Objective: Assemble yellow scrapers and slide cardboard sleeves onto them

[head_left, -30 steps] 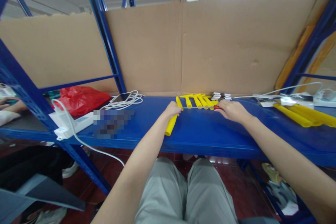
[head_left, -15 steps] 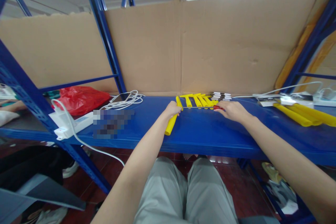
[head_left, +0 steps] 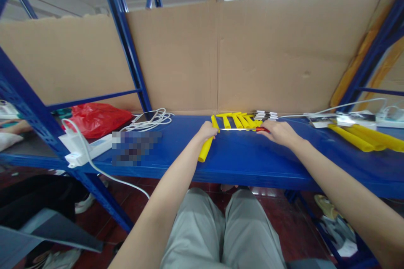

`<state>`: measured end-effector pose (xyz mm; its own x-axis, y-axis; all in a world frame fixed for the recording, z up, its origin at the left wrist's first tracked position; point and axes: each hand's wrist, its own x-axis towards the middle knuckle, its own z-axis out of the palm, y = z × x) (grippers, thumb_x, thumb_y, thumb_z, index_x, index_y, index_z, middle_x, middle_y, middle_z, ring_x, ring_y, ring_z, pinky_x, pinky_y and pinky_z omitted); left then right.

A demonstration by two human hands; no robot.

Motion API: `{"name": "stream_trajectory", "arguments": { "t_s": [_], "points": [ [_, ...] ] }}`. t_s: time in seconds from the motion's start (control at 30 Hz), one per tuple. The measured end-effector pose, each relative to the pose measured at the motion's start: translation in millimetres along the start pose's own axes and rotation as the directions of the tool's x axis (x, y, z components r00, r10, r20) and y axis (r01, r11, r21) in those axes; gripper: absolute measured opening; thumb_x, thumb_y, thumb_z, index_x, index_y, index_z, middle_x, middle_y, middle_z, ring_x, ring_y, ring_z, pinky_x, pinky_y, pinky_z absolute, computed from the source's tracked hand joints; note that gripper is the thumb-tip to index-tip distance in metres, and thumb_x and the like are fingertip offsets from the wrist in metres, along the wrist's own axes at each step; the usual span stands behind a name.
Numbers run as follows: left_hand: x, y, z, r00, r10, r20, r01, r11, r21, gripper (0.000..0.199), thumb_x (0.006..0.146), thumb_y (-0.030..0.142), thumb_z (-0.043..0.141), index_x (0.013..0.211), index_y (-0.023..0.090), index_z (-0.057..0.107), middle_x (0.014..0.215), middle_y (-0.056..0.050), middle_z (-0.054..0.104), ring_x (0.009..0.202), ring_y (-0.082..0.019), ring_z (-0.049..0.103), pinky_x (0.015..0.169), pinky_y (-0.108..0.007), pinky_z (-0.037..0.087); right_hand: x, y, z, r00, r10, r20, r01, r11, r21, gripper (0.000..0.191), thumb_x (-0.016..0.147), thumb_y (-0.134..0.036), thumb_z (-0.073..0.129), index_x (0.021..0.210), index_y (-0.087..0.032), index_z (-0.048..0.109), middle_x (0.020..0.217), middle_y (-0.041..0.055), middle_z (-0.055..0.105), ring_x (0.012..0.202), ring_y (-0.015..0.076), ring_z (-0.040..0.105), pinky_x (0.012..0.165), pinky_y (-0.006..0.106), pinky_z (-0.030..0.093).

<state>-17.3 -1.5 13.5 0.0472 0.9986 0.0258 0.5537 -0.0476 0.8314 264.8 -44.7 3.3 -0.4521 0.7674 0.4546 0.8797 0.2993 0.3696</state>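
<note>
My left hand (head_left: 208,130) is closed around a yellow tube (head_left: 205,150) that stands at a slant over the blue shelf top. In my right hand (head_left: 274,130) is a screwdriver (head_left: 238,129) with a red handle, its fingers wrapped round the grip. The long metal shaft points left, and its tip reaches the side of the yellow tube by my left fingers. Whether the tip sits in a screw cannot be made out. Just behind the shaft lie several more yellow tubes (head_left: 237,120).
Small black-and-white pieces (head_left: 265,115) lie at the back. More yellow tubes (head_left: 353,138) rest at right. On the left are a white power strip (head_left: 94,148), a coiled white cable (head_left: 154,119) and a red plastic bag (head_left: 97,119). A cardboard panel (head_left: 268,50) closes the back.
Both hands keep their places on the tube and the screwdriver. The screwdriver's handle and shaft catch the light differently, as if slightly turned.
</note>
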Motion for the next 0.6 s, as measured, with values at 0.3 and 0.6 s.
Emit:
{"name": "stream_trajectory", "arguments": {
  "t_s": [0.3,0.6],
  "points": [
    [-1.2,1.6,-0.4,1.000,-0.011,-0.004,0.011,1.000,0.000,0.032,0.077,-0.002,0.060,0.051,0.014,0.052,0.042,0.003,0.048,0.042,-0.010,0.049,0.052,-0.022,0.042,2.3,-1.7,1.1,0.997,0.039,0.074,-0.038,0.999,-0.009,0.028,0.095,-0.038,0.043,0.103,-0.018,0.062,0.084,0.0106,0.074,0.070,0.0237,0.066,0.057,0.029,0.036],
    [1.8,-1.0,0.1,1.000,-0.006,-0.006,0.006,1.000,0.003,0.033,0.078,-0.002,0.059,0.050,0.014,0.052,0.042,0.002,0.049,0.043,-0.011,0.051,0.054,-0.024,0.043,0.5,-5.6,-2.4,0.998,-0.028,0.060,0.025,0.999,0.039,0.037,0.099,-0.037,0.034,0.102,-0.017,0.065,0.096,0.0133,0.075,0.083,0.0237,0.068,0.064,0.030,0.042]
  ]
}}
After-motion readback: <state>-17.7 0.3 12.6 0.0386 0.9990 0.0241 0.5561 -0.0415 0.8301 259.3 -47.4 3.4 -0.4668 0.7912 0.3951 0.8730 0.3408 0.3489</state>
